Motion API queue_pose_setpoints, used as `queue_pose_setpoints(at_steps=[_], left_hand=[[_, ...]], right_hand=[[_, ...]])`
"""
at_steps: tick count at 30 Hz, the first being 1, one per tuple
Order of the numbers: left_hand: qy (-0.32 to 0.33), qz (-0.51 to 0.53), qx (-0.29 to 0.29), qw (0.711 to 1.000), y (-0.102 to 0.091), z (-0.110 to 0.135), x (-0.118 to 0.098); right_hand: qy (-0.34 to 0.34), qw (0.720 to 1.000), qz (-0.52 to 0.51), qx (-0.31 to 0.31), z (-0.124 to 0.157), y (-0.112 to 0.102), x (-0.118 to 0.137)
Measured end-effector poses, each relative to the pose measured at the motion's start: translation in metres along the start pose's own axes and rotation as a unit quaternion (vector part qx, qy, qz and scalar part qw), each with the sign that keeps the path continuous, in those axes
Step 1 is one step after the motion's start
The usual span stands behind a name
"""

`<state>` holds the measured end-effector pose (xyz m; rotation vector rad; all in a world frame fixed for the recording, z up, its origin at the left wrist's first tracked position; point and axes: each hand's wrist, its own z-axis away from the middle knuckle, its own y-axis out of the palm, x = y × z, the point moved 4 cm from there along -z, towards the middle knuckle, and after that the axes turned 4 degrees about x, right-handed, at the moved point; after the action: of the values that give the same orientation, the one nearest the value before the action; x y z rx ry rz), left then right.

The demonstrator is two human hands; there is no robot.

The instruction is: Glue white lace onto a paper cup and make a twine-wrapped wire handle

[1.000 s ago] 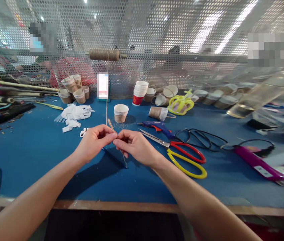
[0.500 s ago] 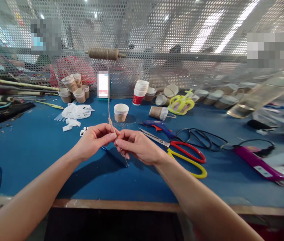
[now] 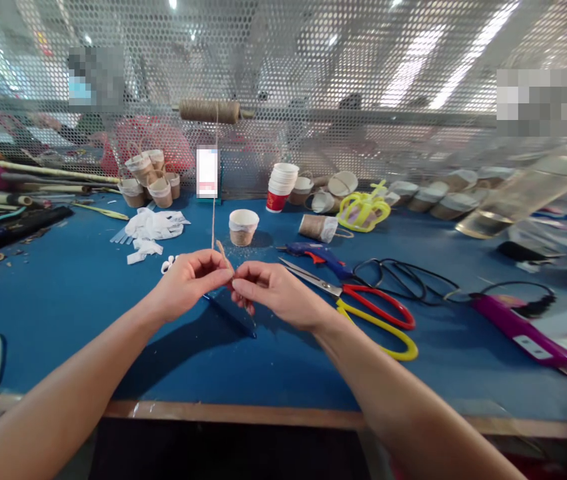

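My left hand point(image 3: 191, 283) and my right hand point(image 3: 273, 293) meet fingertip to fingertip over the blue table point(image 3: 88, 307), both pinched on a thin brown twine point(image 3: 213, 200). The twine runs straight up from my fingers to a spool point(image 3: 209, 111) on a rod at the mesh wall. A short frayed end sticks up just above my left fingertips. A twine-wrapped paper cup point(image 3: 243, 227) stands behind my hands.
Red and yellow scissors point(image 3: 363, 310) and a blue glue gun point(image 3: 313, 253) lie right of my hands, with black cable and a purple tool point(image 3: 528, 330) beyond. White scraps point(image 3: 151, 230), cup stacks point(image 3: 281, 187) and a yellow crown point(image 3: 362, 209) sit further back. A person works behind the mesh.
My hands have stayed together on the twine, shifting slightly; the fingers of my right hand have re-pinched and the frayed end points up again.
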<state>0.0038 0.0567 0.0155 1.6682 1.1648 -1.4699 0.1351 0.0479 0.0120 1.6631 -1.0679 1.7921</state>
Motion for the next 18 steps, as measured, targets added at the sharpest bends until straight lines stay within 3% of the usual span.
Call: queue_pose_setpoints(at_steps=[3,8,13,16,18], left_hand=[[0.011,0.075,0.040,0.996,0.000,0.000,0.001],[-0.028,0.104,-0.018,0.994,0.000,-0.002,0.009],[-0.048,0.081,-0.083,0.992,0.003,-0.002,0.014],[-0.039,0.055,-0.094,0.993,0.001,-0.001,0.012],[-0.021,0.044,-0.059,0.997,0.001,0.000,0.006]], right_hand=[[0.011,0.994,-0.093,0.064,0.003,0.002,0.004],[-0.008,0.999,0.010,-0.047,0.001,-0.002,0.003],[-0.041,0.978,0.161,-0.127,-0.001,-0.004,0.002],[-0.036,0.982,0.144,-0.118,-0.001,-0.006,0.001],[-0.021,0.994,0.059,-0.090,-0.003,-0.009,0.000]])
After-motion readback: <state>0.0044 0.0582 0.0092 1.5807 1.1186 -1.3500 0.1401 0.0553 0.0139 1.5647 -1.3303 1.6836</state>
